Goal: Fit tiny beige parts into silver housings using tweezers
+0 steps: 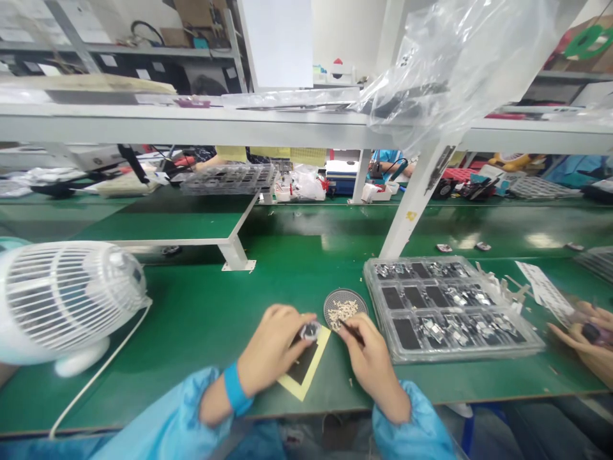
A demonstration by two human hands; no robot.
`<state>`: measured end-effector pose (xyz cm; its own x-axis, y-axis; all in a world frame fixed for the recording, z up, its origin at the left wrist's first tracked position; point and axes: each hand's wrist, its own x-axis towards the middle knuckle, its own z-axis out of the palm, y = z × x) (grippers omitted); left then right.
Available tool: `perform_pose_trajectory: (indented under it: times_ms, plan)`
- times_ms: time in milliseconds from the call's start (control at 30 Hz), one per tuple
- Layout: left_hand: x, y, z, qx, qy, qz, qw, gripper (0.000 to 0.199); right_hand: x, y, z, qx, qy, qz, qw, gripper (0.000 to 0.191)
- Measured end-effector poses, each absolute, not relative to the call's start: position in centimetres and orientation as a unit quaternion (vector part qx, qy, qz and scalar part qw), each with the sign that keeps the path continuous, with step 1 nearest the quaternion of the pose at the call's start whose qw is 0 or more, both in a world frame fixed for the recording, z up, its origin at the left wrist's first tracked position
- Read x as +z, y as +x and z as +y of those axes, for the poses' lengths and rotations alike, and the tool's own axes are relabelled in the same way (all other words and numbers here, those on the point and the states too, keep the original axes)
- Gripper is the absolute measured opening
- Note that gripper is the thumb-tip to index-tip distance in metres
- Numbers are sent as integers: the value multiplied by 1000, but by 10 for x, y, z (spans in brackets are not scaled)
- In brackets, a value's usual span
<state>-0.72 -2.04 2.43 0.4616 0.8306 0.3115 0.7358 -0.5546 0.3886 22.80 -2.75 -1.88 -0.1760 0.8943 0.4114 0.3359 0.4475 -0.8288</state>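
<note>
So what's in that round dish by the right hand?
The round dish holds small pale pieces. They hide the bottom beneath them, and the right hand covers part of the near edge.

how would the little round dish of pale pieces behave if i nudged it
The round dish would probably slide flat rather than tip, as it looks low and wide. The small pale pieces lie loose in a heap, so a sharp push might scatter some. Being small and shallow, it's likely fairly light.

A small, pale-rimmed, dark-centred round part (310,331) is held, while a slim dark tool (351,331) is angled toward ten o'clock, at beige pieces (343,309) heaped in a dish (347,293) at the part's two o'clock.
</note>
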Motion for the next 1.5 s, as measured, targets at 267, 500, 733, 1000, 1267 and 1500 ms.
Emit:
perform_pose_trajectory:
  times_ms: [267,500,733,1000,1267,1500]
  plan:
    - [-2,-40,147,297,759,574,74,37,-37,228,-16,198,-502,-681,494,15]
    - [-29,-46,158,355,727,585,51,54,-37,226,-18,209,-478,-684,510,9]
    - [-33,-50,73,319,763,553,96,41,-37,230,-26,260,-391,-723,507,13]
    - [-13,-31,-71,169,854,474,131,66,-33,234,-34,263,-349,-750,496,11]
    - [-32,8,-96,212,774,593,60,64,-42,242,-42,337,-401,-683,510,28]
    - [-29,-6,-100,285,766,569,83,36,-27,227,-52,284,-390,-746,459,23]
